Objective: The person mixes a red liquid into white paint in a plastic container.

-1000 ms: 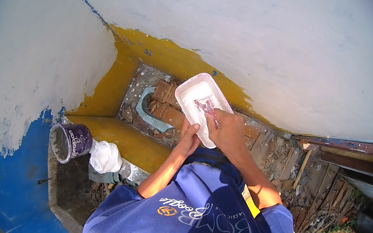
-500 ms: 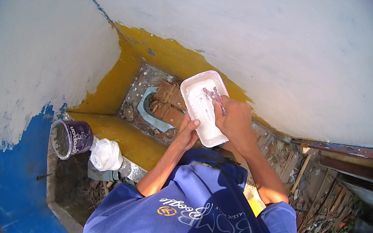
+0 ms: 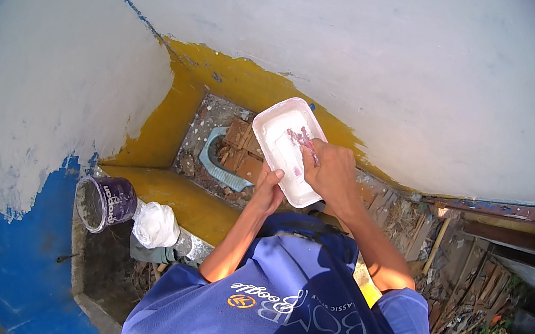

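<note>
My left hand [image 3: 267,193] grips the lower left side of a white rectangular plastic tray [image 3: 259,123], thumb over the rim. Thick white paste or paint [image 3: 278,129] coats its inside, with a few pinkish streaks. Over the tray's right side, my right hand [image 3: 335,173] is closed around a reddish-purple tool [image 3: 304,138] smeared with white. The tool's end lies in the white stuff, and the fingers hide much of it, so its exact kind cannot be made out.
A purple bucket [image 3: 117,202] and a white plastic bag [image 3: 155,225] stand at left on a ledge. Beyond the tray lie a pale blue curved piece [image 3: 210,152] and brown boards. White walls [image 3: 429,87] meet yellow and blue paint. Wood scraps [image 3: 463,283] fill the right.
The tray has shifted slightly left in view, with my left hand still on it. My right hand and the tool have moved slightly left too, and the tool remains inside.
</note>
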